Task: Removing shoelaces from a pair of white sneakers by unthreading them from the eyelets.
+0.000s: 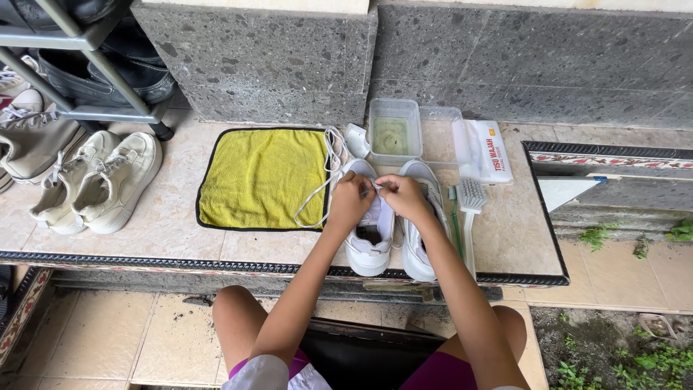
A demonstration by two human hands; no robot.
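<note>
Two white sneakers stand side by side on the tiled ledge, toes pointing away from me. My left hand (351,199) and my right hand (401,196) meet over the left sneaker (369,245), both pinching its white shoelace (317,191). The lace trails in a loop to the left over the edge of a yellow cloth (263,177). The right sneaker (420,249) sits just beside my right wrist, partly hidden by my forearm.
A clear plastic tub (393,130) of cloudy liquid stands behind the shoes, its lid (440,133) beside it. A white tissue pack (482,150), a white scrub brush (471,206) and a green toothbrush (456,231) lie right. Cream sneakers (101,180) and a shoe rack (86,65) are left.
</note>
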